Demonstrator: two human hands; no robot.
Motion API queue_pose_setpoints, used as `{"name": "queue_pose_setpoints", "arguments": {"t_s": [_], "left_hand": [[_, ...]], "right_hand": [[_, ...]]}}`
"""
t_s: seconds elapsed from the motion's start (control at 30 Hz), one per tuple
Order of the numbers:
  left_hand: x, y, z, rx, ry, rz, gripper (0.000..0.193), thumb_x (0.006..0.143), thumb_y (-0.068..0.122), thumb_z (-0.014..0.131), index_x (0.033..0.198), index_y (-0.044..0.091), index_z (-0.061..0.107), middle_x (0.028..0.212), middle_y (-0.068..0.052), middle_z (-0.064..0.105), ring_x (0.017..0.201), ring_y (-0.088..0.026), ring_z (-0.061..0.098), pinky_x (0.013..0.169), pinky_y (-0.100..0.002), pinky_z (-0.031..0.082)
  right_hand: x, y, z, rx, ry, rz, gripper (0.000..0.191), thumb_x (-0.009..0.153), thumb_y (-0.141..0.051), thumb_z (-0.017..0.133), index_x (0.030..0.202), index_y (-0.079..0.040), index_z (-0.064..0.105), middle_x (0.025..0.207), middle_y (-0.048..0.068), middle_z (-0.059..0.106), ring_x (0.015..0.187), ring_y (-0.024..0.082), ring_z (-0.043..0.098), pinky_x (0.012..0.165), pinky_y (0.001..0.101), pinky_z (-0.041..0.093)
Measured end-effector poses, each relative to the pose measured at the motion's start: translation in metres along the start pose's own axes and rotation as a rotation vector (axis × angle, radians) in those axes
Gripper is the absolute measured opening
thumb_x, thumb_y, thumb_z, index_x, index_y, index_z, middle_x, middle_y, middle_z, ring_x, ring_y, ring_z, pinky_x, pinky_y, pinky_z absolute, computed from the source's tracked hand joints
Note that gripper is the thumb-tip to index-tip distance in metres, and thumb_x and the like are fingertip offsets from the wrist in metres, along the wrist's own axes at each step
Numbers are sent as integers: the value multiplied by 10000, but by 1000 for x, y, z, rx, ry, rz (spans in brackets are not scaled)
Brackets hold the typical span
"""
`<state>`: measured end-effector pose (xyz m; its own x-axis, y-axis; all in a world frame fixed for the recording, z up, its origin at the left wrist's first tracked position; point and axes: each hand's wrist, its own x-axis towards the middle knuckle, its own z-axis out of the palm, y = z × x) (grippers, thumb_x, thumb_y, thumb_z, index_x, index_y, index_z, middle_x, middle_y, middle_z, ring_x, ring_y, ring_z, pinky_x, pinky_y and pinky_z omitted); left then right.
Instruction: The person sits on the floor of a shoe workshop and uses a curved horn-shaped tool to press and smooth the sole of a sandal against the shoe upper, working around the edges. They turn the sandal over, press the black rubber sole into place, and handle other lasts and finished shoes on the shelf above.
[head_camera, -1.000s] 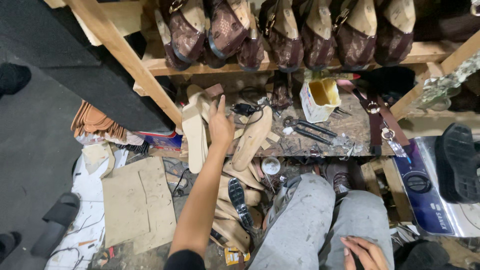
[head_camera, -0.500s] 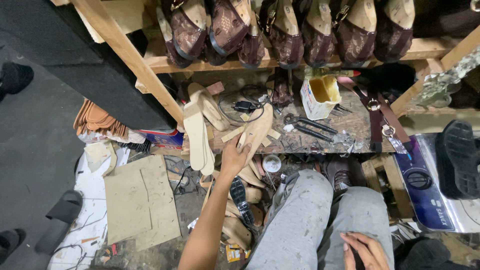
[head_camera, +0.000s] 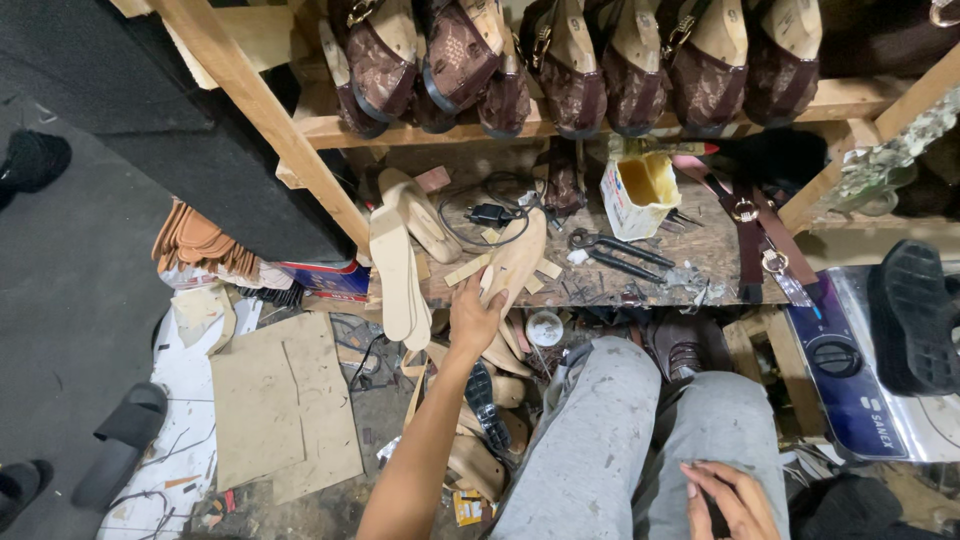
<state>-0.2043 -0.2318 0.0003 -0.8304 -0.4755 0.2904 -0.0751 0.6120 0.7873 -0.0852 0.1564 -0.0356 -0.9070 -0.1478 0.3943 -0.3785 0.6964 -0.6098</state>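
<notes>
While the left hand (head_camera: 474, 318) grips the lower end of a tan shoe insole (head_camera: 517, 262) at the workbench (head_camera: 700, 262) edge, its long axis points toward one o'clock; the right hand (head_camera: 733, 500) rests loosely curled on the thigh, well apart.

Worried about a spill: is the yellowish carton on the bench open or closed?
Open. The carton stands upright with its top cut away, its yellow inside showing. How full it is, cannot tell.

Left hand (head_camera: 476, 318) seemingly gripping wooden insole (head_camera: 516, 260)
</notes>
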Motion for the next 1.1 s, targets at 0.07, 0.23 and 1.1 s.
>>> {"name": "queue_pose_setpoints", "arguments": {"t_s": [0.07,0.23,1.1], "left_hand": [[-2,-1,2,9,-3,-27,587,845,226,782,1366,36,590,1285,-239,625,1209,-443,552,1037,-491,433],[-11,23,9,162,215,87,578,837,125,738,1370,-14,566,1327,-263,544,1212,-451,503,1047,-516,388],[233,131,109,-85,-334,-235,717,889,586,510,1382,71,596,1341,-139,633,1264,-317,570,1051,-425,452]], "right_hand": [[1,-5,0,9,24,-7,246,776,-26,721,994,-119,791,1014,79,721,1011,221,710,947,336,547],[9,-4,8,45,123,-123,254,769,-42,723,972,-176,792,985,33,714,956,192,709,929,328,555],[26,44,23,70,-138,-168,271,699,-29,748,900,-198,815,907,24,732,865,167,712,829,304,572]]}}
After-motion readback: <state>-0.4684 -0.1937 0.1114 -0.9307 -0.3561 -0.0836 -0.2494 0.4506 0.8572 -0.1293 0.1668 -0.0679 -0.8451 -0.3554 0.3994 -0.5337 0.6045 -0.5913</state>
